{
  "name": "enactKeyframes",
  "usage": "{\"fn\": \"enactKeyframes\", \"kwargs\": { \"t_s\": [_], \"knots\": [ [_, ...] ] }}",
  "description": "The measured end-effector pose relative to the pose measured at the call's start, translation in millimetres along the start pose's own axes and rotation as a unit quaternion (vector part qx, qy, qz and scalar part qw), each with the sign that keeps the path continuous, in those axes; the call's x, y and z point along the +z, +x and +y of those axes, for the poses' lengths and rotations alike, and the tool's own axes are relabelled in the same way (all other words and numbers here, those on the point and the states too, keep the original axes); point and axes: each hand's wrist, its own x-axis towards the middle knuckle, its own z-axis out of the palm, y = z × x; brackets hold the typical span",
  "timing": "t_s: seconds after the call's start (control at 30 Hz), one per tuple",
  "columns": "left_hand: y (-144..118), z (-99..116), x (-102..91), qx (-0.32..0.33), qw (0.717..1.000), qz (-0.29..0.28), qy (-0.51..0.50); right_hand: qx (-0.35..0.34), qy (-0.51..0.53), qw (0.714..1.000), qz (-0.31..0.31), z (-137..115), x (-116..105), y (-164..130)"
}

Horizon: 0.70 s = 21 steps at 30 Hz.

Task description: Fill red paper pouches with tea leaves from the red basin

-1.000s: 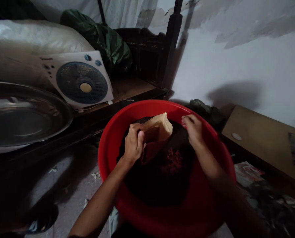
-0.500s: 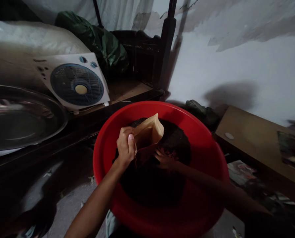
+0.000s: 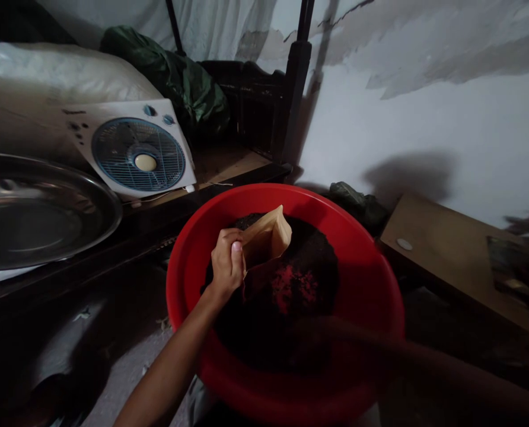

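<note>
Red basin (image 3: 371,279) fills my view, heaped with dark, loose grounds (image 3: 291,284). The tan paper bag (image 3: 264,237) stands in them: light, soft, crumples easily, I'd judge. My left hand (image 3: 226,264) pinches its mouth edge; right hand (image 3: 309,326) blurred, grip unreadable.

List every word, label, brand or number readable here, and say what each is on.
None can be read.
Box fan: a dark mark near its top left corner, too small and blurred to read.
Tan paper pouch pinched by the left hand over the red basin: no print visible.
</note>
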Motion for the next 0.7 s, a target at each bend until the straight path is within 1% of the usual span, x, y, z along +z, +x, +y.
{"fn": "enactKeyframes", "kwargs": {
  "t_s": [0.07, 0.1, 0.13, 0.17, 0.2, 0.23, 0.27, 0.3, 0.33, 0.37, 0.4, 0.43, 0.47, 0.5, 0.53, 0.57, 0.6, 0.63, 0.7],
  "knots": [
    [0.0, 0.6, 0.5, 0.002, 1.0, -0.002, -0.003, -0.019, 0.023, 0.999, -0.019, -0.6, -9.9, -1.4],
    [0.0, 0.8, 0.9, 0.005, 1.0, -0.002, -0.006, -0.028, 0.044, 0.999, -0.011, -2.1, -17.1, -1.9],
    [0.0, 0.9, 1.2, 0.007, 1.0, 0.0, -0.011, -0.032, 0.071, 0.997, 0.016, -4.7, -25.8, -2.5],
    [0.0, 1.0, 1.6, 0.009, 1.0, 0.001, -0.015, -0.029, 0.103, 0.992, 0.062, -8.5, -36.2, -3.7],
    [0.0, 0.9, 1.9, 0.01, 1.0, 0.0, -0.018, -0.019, 0.138, 0.983, 0.122, -13.8, -47.9, -5.4],
    [0.0, 0.7, 2.1, 0.01, 1.0, -0.004, -0.02, -0.007, 0.172, 0.966, 0.192, -20.6, -60.6, -7.9],
    [0.0, 0.5, 2.2, 0.009, 1.0, -0.008, -0.02, 0.001, 0.209, 0.942, 0.263, -29.1, -74.1, -10.8],
    [0.0, 0.4, 2.2, 0.009, 1.0, -0.015, -0.021, 0.001, 0.252, 0.909, 0.332, -39.2, -87.7, -14.0],
    [0.1, 0.3, 2.0, 0.011, 0.999, -0.023, -0.023, -0.011, 0.301, 0.869, 0.393, -50.8, -101.2, -17.0],
    [0.3, 0.4, 1.8, 0.014, 0.999, -0.031, -0.026, -0.032, 0.355, 0.824, 0.44, -63.7, -114.3, -19.4],
    [0.4, 0.7, 1.5, 0.017, 0.999, -0.037, -0.03, -0.061, 0.411, 0.776, 0.474, -77.4, -126.7, -21.1],
    [0.6, 1.2, 1.2, 0.019, 0.998, -0.041, -0.033, -0.093, 0.461, 0.73, 0.496, -91.6, -138.1, -21.7],
    [0.8, 1.9, 1.0, 0.019, 0.998, -0.046, -0.035, -0.125, 0.501, 0.69, 0.508, -105.7, -148.5, -21.2],
    [0.9, 2.8, 0.8, 0.017, 0.998, -0.05, -0.036, -0.151, 0.529, 0.658, 0.514, -119.3, -157.6, -19.7],
    [0.9, 3.7, 0.7, 0.015, 0.998, -0.054, -0.035, -0.172, 0.549, 0.634, 0.517, -132.0, -165.3, -17.3],
    [0.8, 4.6, 0.7, 0.014, 0.998, -0.058, -0.034, -0.191, 0.561, 0.618, 0.517, -143.5, -171.5, -14.1],
    [0.7, 5.4, 0.7, 0.015, 0.997, -0.062, -0.032, -0.205, 0.567, 0.612, 0.512, -153.4, -175.9, -10.5],
    [0.6, 6.1, 0.8, 0.015, 0.997, -0.065, -0.03, -0.216, 0.566, 0.617, 0.502, -161.6, -178.7, -6.7],
    [0.5, 6.5, 1.1, 0.015, 0.997, -0.071, -0.025, -0.232, 0.55, 0.64, 0.483, -172.9, -179.4, 0.9]
  ]
}}
